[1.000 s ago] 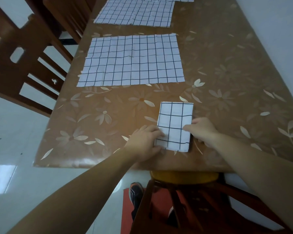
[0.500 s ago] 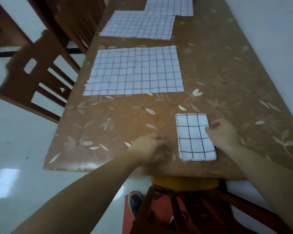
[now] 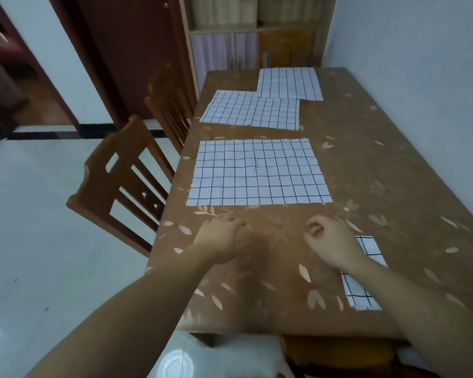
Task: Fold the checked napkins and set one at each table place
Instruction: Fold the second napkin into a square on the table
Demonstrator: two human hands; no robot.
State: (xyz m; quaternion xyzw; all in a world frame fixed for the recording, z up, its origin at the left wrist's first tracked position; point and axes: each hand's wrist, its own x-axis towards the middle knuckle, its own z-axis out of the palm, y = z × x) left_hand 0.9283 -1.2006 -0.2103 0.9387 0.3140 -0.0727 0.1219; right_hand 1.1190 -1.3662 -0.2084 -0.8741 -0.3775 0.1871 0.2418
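Note:
A folded checked napkin (image 3: 366, 274) lies near the table's front edge on the right, partly hidden under my right forearm. A flat, unfolded checked napkin (image 3: 258, 173) lies just beyond my hands. Two more unfolded napkins, one (image 3: 250, 110) overlapping the other (image 3: 290, 83), lie farther back. My left hand (image 3: 224, 241) hovers over the brown flowered table (image 3: 380, 186) with fingers loosely curled and holds nothing. My right hand (image 3: 331, 241) is also loosely curled and empty, just left of the folded napkin.
Two wooden chairs, one (image 3: 123, 181) nearer and one (image 3: 170, 105) farther, stand along the table's left side. Another chair (image 3: 336, 353) sits under the front edge. A wall runs along the right; a cabinet (image 3: 257, 31) stands behind the table.
Both hands let go of the folded napkin and moved forward toward the flat napkin. The view tilted up, so the folded napkin now sits lower right.

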